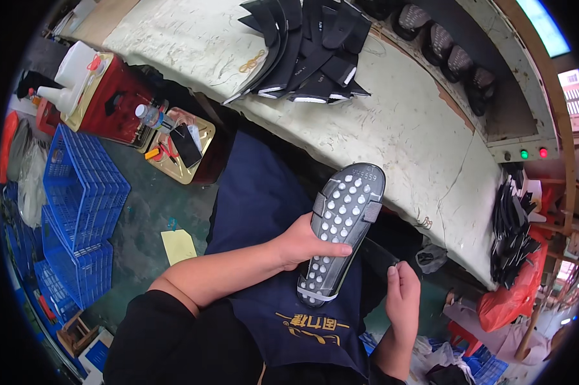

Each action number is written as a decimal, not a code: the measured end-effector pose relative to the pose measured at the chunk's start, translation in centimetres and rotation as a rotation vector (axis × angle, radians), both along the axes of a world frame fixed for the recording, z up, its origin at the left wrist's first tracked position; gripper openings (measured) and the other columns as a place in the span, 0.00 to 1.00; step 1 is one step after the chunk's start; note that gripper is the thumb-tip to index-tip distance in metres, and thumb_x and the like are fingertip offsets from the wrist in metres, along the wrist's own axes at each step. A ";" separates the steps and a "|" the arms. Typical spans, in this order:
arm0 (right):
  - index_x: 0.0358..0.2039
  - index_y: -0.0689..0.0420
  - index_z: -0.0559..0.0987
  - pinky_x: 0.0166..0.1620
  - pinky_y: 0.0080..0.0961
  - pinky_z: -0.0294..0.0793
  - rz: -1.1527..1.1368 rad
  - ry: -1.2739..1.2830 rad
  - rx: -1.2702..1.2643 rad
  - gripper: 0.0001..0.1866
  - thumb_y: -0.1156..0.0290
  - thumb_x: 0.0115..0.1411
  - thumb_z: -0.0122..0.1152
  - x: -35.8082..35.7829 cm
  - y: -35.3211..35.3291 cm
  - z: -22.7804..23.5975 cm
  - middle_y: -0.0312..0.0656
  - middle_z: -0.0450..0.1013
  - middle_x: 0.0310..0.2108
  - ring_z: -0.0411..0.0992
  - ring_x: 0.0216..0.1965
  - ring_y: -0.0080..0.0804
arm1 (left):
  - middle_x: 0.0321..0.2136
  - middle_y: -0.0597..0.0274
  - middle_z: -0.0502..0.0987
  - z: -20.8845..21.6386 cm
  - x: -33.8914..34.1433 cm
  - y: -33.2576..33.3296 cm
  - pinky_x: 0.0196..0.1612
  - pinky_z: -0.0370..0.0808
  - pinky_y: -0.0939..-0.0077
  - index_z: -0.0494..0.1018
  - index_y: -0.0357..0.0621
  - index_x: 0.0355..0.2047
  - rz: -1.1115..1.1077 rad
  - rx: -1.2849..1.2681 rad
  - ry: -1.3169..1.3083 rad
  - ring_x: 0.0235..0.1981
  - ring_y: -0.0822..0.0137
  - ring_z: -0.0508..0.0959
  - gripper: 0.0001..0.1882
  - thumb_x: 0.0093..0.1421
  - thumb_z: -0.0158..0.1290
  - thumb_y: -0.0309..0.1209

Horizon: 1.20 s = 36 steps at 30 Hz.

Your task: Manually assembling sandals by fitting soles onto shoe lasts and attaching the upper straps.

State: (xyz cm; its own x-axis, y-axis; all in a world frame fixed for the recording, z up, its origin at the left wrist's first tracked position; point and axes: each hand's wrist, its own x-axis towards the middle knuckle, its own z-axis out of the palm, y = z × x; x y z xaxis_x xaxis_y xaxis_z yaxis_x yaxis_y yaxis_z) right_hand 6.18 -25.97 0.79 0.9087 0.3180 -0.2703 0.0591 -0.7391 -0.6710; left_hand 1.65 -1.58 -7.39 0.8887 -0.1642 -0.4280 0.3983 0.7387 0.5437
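Observation:
My left hand (pixel 302 244) is closed round a dark grey shoe-shaped piece (pixel 348 205) held over my lap, with its studded face toward me. Rows of white round studs cover that face, and my thumb lies across its edge. Dark tabs fold over both sides of its wide end. A white band (pixel 316 295) crosses its narrow lower end. To the right of it, my right hand (pixel 404 289) is raised with thumb and forefinger pinched on the end of a thin dark strip (pixel 380 255). Whether that strip joins the shoe-shaped piece, I cannot tell.
Black cut pieces (pixel 309 54) are heaped on the worn pale bench (pixel 424 141) ahead. Dark shoes line a shelf (pixel 440 45) at upper right. Left stand blue crates (pixel 84 192), a red box (pixel 116 96) and a tray (pixel 203 138) with a bottle (pixel 153 118) and phone (pixel 185 145).

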 end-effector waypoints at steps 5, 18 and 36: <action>0.28 0.60 0.69 0.28 0.20 0.57 0.027 0.333 0.198 0.13 0.69 0.71 0.53 -0.1 0.3 0.3 0.28 0.63 0.21 0.58 0.25 0.15 | 0.45 0.64 0.81 0.1 -0.1 0.0 0.52 0.77 0.73 0.74 0.40 0.52 -0.013 0.043 0.009 0.45 0.72 0.80 0.28 0.50 0.72 0.24; 0.19 0.57 0.65 0.20 0.32 0.62 0.516 -0.183 0.162 0.16 0.75 0.56 0.65 -3.8 4.9 1.3 0.40 0.63 0.15 0.63 0.14 0.37 | 0.45 0.63 0.80 1.4 -1.4 -1.0 0.54 0.76 0.73 0.73 0.37 0.53 0.033 0.169 -0.155 0.46 0.72 0.78 0.32 0.47 0.73 0.27; 0.20 0.56 0.70 0.20 0.37 0.67 0.753 -0.562 -0.666 0.13 0.66 0.54 0.63 -5.7 10.0 2.3 0.42 0.68 0.14 0.70 0.14 0.41 | 0.50 0.63 0.77 1.2 -1.2 -1.9 0.56 0.74 0.73 0.67 0.38 0.58 0.051 0.438 -0.106 0.51 0.73 0.76 0.38 0.48 0.72 0.26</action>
